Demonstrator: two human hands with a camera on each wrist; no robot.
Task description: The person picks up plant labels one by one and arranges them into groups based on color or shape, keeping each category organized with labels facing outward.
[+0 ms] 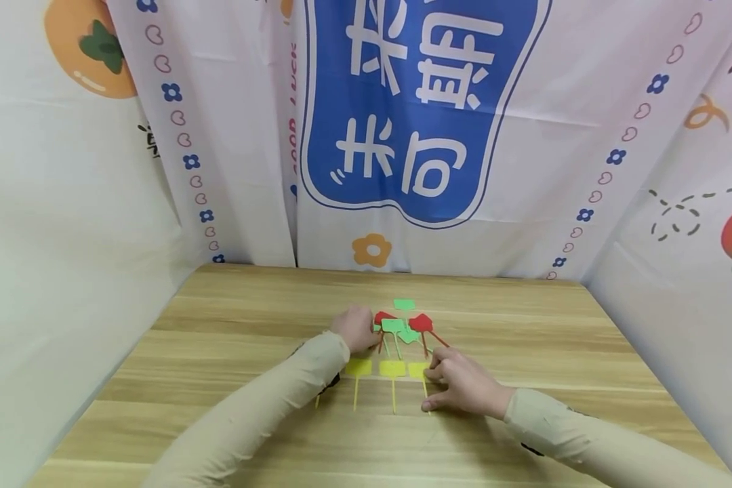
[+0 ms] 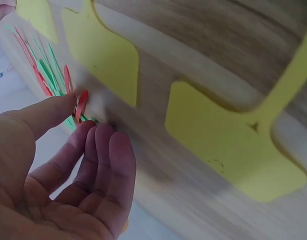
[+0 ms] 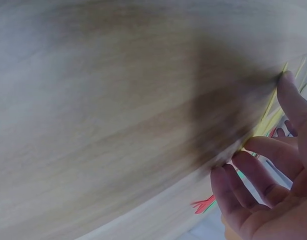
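Note:
Flat T-shaped plant labels lie on the wooden table. At the left edge of a mixed pile, my left hand (image 1: pixel 355 329) pinches a red plant label (image 2: pixel 82 104) by its narrow stem, between thumb and forefinger. My right hand (image 1: pixel 466 383) touches the rightmost yellow label (image 1: pixel 417 369): the thumb is at the stem's lower end and the fingertips at its wide head. To its left lie a middle yellow label (image 1: pixel 393 368) and another yellow label (image 1: pixel 358 367), stems toward me. Below the left sleeve, a further yellow stem (image 1: pixel 318 400) shows, its head hidden.
Beyond the yellow row, green labels (image 1: pixel 393 325) and red labels (image 1: pixel 422 323) overlap with stems crossing. One green piece (image 1: pixel 404 304) lies farther back. A printed curtain (image 1: pixel 244 135) hangs behind the table (image 1: pixel 232 325), with more cloth at both sides.

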